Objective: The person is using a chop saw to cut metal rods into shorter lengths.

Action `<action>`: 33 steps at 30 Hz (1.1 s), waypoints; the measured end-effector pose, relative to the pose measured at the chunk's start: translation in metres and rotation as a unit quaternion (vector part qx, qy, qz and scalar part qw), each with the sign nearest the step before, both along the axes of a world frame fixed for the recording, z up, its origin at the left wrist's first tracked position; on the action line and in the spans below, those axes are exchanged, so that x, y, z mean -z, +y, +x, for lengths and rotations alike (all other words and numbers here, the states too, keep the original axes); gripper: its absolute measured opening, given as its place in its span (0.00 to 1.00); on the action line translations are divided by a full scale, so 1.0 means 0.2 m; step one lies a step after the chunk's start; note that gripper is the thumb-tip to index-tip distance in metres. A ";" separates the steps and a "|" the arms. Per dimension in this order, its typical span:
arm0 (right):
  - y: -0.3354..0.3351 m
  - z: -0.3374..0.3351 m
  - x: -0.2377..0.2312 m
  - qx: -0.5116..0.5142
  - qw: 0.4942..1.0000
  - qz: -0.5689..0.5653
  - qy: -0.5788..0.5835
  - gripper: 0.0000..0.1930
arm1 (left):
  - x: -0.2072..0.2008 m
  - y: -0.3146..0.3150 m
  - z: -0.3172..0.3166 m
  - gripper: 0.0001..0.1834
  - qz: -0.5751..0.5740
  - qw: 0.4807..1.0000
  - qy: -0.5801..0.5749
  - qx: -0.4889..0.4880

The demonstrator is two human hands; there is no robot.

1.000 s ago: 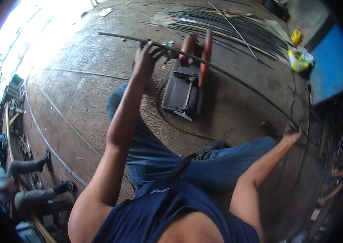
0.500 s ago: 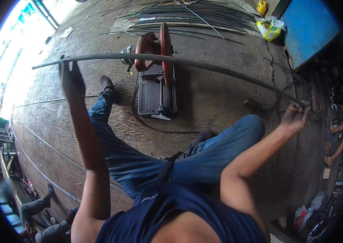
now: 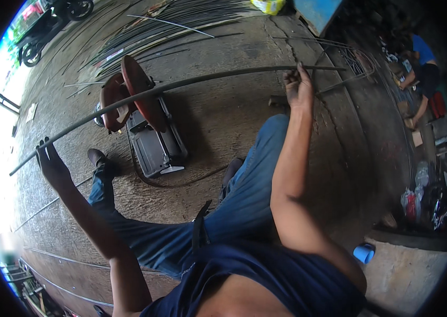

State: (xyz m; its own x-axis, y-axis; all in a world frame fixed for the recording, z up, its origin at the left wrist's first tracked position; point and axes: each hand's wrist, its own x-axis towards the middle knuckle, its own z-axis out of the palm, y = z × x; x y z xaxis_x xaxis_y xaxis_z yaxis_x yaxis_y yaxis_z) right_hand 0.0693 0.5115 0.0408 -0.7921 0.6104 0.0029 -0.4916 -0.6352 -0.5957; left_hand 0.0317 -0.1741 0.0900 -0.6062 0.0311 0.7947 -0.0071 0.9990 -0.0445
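Note:
I hold a long thin metal rod (image 3: 181, 84) across my body, above the ground. My left hand (image 3: 52, 161) grips it near its left end, at the picture's left. My right hand (image 3: 298, 87) grips it near its right end, at upper right. Below the rod's middle stands a chop saw (image 3: 147, 127) with a red round blade guard and a dark base on the concrete floor. My legs in blue jeans (image 3: 234, 206) stretch out toward the saw.
A heap of long metal rods (image 3: 170, 21) lies on the floor beyond the saw. A bent wire frame (image 3: 350, 61) lies at upper right, near another person (image 3: 419, 68) crouching. A motorbike (image 3: 49, 21) stands at top left. A blue cup (image 3: 363, 252) sits at lower right.
The view has swung right. The rod has dropped lower and tilted, its left end now down beside my leg; my right hand has slid in along it.

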 end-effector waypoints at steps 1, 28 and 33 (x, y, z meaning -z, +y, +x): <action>0.00 -0.01 0.01 0.003 1.000 0.006 -0.012 0.04 | 0.00 0.01 0.00 0.17 0.020 1.000 -0.008 0.020; 0.47 0.02 0.35 0.175 0.978 -0.066 -0.091 0.05 | -0.05 0.59 0.00 0.18 0.791 0.450 -0.021 0.414; 0.33 0.08 0.20 0.105 0.994 -0.026 -0.031 0.03 | -0.02 0.47 -0.01 0.20 0.746 0.534 -0.003 0.398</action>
